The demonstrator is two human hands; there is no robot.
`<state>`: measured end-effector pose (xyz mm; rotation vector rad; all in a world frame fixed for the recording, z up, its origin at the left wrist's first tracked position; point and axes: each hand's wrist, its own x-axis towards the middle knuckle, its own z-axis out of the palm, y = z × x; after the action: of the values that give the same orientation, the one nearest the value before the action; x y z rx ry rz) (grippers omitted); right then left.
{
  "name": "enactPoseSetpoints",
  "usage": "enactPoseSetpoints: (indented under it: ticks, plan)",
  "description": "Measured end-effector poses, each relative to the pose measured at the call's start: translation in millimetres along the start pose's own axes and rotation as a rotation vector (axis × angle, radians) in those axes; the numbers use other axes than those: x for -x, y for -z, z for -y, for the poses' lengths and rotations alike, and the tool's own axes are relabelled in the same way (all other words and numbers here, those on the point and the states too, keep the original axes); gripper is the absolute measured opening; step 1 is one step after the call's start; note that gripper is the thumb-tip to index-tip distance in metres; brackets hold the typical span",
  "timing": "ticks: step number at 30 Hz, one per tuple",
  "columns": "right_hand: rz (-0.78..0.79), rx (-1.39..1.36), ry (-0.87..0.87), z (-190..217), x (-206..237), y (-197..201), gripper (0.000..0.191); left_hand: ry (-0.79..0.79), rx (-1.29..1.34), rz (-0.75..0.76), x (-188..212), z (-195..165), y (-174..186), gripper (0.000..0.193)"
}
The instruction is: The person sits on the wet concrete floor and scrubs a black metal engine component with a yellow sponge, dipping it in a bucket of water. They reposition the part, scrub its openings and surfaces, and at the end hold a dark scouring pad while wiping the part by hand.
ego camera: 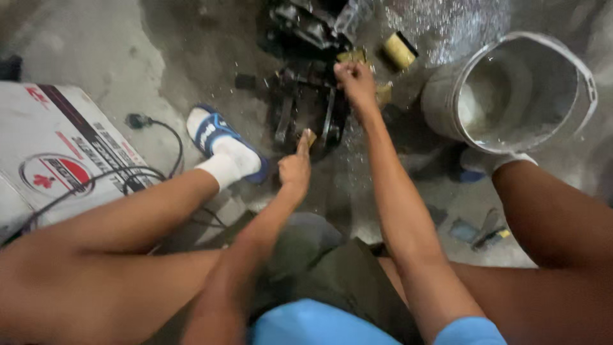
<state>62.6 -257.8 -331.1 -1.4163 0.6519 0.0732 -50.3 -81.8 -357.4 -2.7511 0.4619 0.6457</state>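
Both our hands reach to the dark greasy metal machine part (305, 112) lying on the grey concrete floor (211, 38), far from us in the middle. Our left hand (295, 169) pinches a small tan block (310, 136) at its near edge. Our right hand (355, 82) is closed on its far top. A grey plastic bucket (440, 102) stands to the right, well apart.

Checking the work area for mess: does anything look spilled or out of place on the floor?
Yes: glittery wet-looking specks spread over the concrete floor by the grey bucket, and loose cables trail beside the dark machine part.
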Motion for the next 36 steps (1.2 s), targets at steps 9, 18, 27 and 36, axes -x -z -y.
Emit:
enactPoseSetpoints:
  ticks: [9, 18, 27, 36]
  plan:
    - [-0.011, 0.096, 0.127, 0.7, 0.5, -0.3, 0.030, 0.081, 0.145, 0.046, 12.8, 6.5, 2.5, 0.090]
    - [0.041, 0.034, 0.072, 18.5, 17.3, -6.2, 0.029, 0.083, 0.112, -0.054, 17.8, 6.7, -17.1, 0.083]
    - [0.050, 0.002, 0.058, 16.6, 26.0, -2.3, 0.028, 0.144, 0.075, 0.015, -3.0, -2.5, 5.7, 0.090]
    - [0.011, 0.027, 0.039, 22.1, 28.5, -3.7, 0.023, 0.067, 0.291, 0.302, 6.6, 10.7, 36.3, 0.150]
